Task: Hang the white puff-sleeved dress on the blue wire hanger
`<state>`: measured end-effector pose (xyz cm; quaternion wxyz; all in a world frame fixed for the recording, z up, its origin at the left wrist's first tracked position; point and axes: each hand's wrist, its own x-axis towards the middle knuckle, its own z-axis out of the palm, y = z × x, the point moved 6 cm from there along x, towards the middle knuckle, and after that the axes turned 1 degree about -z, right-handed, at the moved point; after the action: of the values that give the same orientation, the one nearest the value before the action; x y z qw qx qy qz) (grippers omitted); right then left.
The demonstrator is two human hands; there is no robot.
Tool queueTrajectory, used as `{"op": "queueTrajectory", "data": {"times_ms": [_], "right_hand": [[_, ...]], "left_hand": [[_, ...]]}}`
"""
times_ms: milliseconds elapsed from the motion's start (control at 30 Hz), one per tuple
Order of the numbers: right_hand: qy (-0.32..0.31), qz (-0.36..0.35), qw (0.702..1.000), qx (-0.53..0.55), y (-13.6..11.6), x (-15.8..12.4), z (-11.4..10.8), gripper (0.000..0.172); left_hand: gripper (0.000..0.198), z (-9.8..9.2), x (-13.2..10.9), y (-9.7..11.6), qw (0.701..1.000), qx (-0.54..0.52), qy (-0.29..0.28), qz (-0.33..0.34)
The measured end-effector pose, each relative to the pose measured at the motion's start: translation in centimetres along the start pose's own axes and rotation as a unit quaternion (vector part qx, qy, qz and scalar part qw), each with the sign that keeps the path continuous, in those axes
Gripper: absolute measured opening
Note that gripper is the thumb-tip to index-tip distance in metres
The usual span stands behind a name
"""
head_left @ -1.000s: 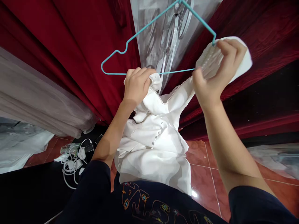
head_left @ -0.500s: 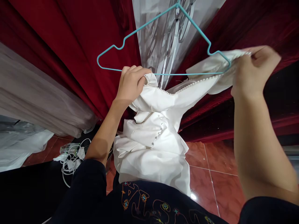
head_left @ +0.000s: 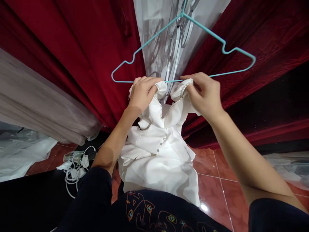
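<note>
A white dress (head_left: 161, 161) with a pearl-beaded neckline and a row of small buttons hangs in front of me. My left hand (head_left: 144, 93) is closed on its left shoulder, fingers folded over the cloth by the hanger's lower bar. My right hand (head_left: 204, 91) pinches the beaded edge of the right shoulder. Behind and above both hands is a light-blue hanger (head_left: 205, 27); its right end pokes out bare, beyond the dress. Whether the fingers also grip the bar is hidden.
Dark red curtains (head_left: 96, 42) flank a white metal scrollwork piece (head_left: 175, 48). Pale sheer fabric (head_left: 48, 100) hangs at left. White cables (head_left: 74, 170) lie on a black surface (head_left: 31, 196) at lower left. Red tiles (head_left: 212, 190) cover the floor.
My right hand has moved left and inward with the dress's right shoulder, which has come off the hanger's right end. The hanger has shifted right and slightly down. My left hand keeps its hold.
</note>
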<state>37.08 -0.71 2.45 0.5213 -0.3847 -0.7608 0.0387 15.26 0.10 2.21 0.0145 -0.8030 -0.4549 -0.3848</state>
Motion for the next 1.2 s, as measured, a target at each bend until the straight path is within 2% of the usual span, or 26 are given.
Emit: {"op": "queueTrajectory", "data": {"times_ms": [100,200,267,333,400,433,500,567,600,667,700,733,800,867,900,967,1033,1067,1100,1133,1200], "right_hand": [[0.039,-0.019,0.999,-0.025,0.2,-0.6,0.8,0.022],[0.072,-0.029,0.997,-0.019,0.5,-1.1,0.9,0.023],[0.071,-0.019,0.997,-0.021,0.7,-1.0,1.2,0.023],[0.068,-0.006,0.997,-0.032,0.9,-0.9,1.3,0.023],[0.068,-0.004,0.997,-0.042,0.8,-0.8,1.2,0.024],[0.068,-0.005,0.997,-0.045,0.7,-0.8,1.1,0.025],[0.063,-0.005,0.997,-0.051,0.4,-0.8,0.7,0.026],[0.049,0.007,0.997,-0.058,0.2,-0.9,0.5,0.029],[0.042,0.016,0.997,-0.064,0.2,-0.9,0.4,0.031],[0.030,0.033,0.996,-0.076,0.3,-1.0,0.5,0.033],[0.027,0.037,0.996,-0.081,0.3,-1.0,0.6,0.033],[0.028,0.037,0.995,-0.083,0.3,-1.1,0.8,0.034],[0.036,0.027,0.996,-0.081,0.5,-1.1,1.0,0.034],[0.049,0.016,0.996,-0.073,0.6,-1.3,1.1,0.034],[0.054,0.011,0.996,-0.068,0.7,-1.3,1.2,0.034],[0.056,0.006,0.997,-0.058,0.9,-1.4,1.2,0.035],[0.053,0.005,0.997,-0.050,1.0,-1.3,1.2,0.036],[0.051,0.007,0.998,-0.047,1.0,-1.3,1.3,0.037],[0.052,0.009,0.998,-0.046,1.0,-1.2,1.3,0.037],[0.055,0.010,0.997,-0.045,1.1,-1.1,1.4,0.036],[0.062,0.014,0.997,-0.048,1.1,-1.1,1.5,0.036]], "left_hand": [[0.042,-0.5,-1.1,0.3,0.998,-0.026,0.051,0.023],[0.030,-1.3,-4.0,0.4,0.982,-0.037,0.181,0.034],[0.021,-1.1,-6.1,-0.7,0.973,-0.060,0.224,0.012],[0.015,-0.7,-7.5,-3.8,0.963,-0.115,0.235,-0.064],[0.005,-1.0,-8.1,-8.4,0.934,-0.174,0.270,-0.156],[0.017,-2.0,-8.2,-10.5,0.915,-0.169,0.325,-0.169],[0.037,-4.0,-7.1,-14.1,0.896,-0.154,0.374,-0.182],[0.050,-6.5,-5.2,-15.9,0.887,-0.136,0.402,-0.179],[0.051,-7.6,-3.8,-15.9,0.893,-0.123,0.399,-0.169],[0.058,-9.5,-0.8,-14.0,0.918,-0.055,0.373,-0.124],[0.063,-10.4,0.3,-12.5,0.916,-0.022,0.390,-0.096],[0.062,-10.8,1.6,-10.9,0.922,-0.007,0.379,-0.076],[0.050,-10.3,4.2,-8.3,0.952,-0.013,0.302,-0.056],[0.034,-8.7,6.0,-6.7,0.978,-0.057,0.191,-0.068],[0.029,-8.0,6.3,-6.0,0.981,-0.077,0.165,-0.067],[0.022,-7.4,6.0,-4.3,0.977,-0.080,0.192,-0.045],[0.017,-7.4,4.4,-2.0,0.961,-0.040,0.273,0.004],[0.015,-6.7,3.8,-0.9,0.966,-0.027,0.258,0.022],[0.016,-5.8,3.0,0.4,0.969,-0.035,0.239,0.056],[0.016,-4.2,2.7,1.4,0.984,-0.038,0.157,0.071],[0.020,-1.0,1.8,2.6,0.996,-0.026,0.026,0.079]]}}
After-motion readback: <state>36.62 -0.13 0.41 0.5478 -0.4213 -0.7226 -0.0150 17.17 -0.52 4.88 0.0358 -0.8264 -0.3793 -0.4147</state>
